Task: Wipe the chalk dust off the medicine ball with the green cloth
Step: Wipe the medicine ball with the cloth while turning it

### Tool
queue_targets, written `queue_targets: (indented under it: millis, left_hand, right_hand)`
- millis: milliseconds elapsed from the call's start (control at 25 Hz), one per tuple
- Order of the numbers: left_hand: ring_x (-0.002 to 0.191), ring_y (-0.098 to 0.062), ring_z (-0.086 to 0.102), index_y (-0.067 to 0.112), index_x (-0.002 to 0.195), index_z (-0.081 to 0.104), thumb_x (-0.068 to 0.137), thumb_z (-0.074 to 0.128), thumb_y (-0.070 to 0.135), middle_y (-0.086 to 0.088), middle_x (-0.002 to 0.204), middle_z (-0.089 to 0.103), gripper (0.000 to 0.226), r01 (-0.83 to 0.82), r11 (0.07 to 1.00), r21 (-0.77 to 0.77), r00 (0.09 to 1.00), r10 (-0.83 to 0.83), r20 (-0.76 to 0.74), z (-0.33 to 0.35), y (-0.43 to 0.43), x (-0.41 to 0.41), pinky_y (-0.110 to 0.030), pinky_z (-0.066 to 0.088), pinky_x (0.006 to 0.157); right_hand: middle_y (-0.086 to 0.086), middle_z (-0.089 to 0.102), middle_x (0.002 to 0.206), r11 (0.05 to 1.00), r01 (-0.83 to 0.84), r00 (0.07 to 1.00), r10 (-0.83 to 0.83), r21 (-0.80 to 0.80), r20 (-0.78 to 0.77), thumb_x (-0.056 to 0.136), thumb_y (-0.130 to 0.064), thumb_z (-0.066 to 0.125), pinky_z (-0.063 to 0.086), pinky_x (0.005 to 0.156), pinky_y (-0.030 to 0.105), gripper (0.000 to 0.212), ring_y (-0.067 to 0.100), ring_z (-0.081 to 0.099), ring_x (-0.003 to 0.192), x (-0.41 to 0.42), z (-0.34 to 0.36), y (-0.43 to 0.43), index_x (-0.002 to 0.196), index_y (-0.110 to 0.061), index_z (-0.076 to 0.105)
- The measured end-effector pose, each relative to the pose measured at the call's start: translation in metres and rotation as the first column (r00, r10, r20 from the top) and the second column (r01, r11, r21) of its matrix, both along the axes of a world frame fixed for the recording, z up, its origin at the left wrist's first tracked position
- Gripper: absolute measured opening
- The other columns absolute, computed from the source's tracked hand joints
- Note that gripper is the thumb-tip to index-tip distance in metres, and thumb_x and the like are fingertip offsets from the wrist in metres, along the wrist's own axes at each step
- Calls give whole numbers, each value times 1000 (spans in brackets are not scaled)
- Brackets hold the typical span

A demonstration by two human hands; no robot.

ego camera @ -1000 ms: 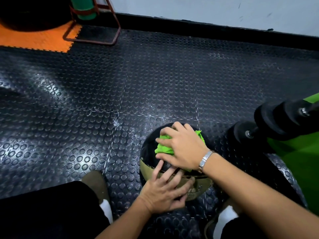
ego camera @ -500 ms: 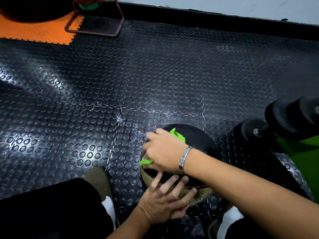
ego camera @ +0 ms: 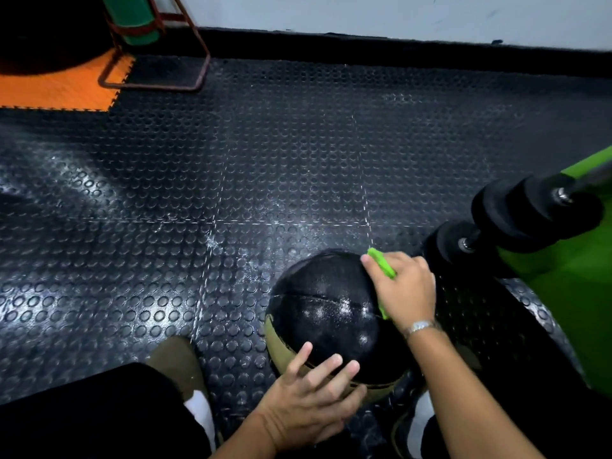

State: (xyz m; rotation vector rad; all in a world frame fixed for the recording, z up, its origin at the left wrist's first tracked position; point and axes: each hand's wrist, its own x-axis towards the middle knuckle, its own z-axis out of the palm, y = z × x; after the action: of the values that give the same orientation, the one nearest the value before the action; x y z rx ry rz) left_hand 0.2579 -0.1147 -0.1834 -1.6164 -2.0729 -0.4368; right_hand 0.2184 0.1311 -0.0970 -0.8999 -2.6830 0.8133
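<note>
Head view: the round, glossy black medicine ball [ego camera: 326, 309] with an olive lower band sits on the black studded rubber floor [ego camera: 231, 160], toward its near edge. The right hand [ego camera: 405, 291] curls its fingers round the bright green cloth [ego camera: 384, 268], pressing it against the ball's right side. The left hand [ego camera: 306, 402] lays straight, spread fingers on the ball's near side. A black dumbbell [ego camera: 533, 210] lies near, farther right.

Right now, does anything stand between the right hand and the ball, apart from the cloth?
Nothing visible does. The right hand holds the cloth against the ball's right side. The left hand rests on its near side, away from the cloth.
</note>
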Motion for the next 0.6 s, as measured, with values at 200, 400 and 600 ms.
queue_targets:
  millis: [200, 400, 600]
  left_hand:
    - [116, -25, 54, 23, 117, 59, 84, 68, 38, -1, 127, 55, 37, -119, 992, 45, 969, 106, 224, 55, 15, -5, -41, 37, 108]
    - [127, -30, 58, 7, 122, 67, 95, 59, 21, -12, 137, 63, 32, -281, 960, -10, 852, 255, 457, 79, 35, -18, -44, 44, 110]
    - [120, -30, 56, 12, 135, 66, 93, 58, 34, -8, 133, 68, 48, -231, 970, -75, 911, 242, 333, 63, 13, 1, -45, 42, 103]
  right_hand:
    - [-20, 72, 105, 992, 100, 981, -85, 80, -175, 86, -63, 55, 46, 85, 39, 38, 15, 55, 89, 43, -3, -31, 90, -35, 80]
    - [-8, 72, 109, 983, -63, 901, 129, 170, -415, 94, -39, 65, 50, 81, 40, 24, 20, 62, 88, 84, -16, -55, 101, -20, 79]
    - [-1, 67, 115, 997, 45, 932, -18, 67, -362, 92, -36, 61, 43, 92, 35, 29, 22, 61, 103, 125, -23, -75, 108, -14, 71]
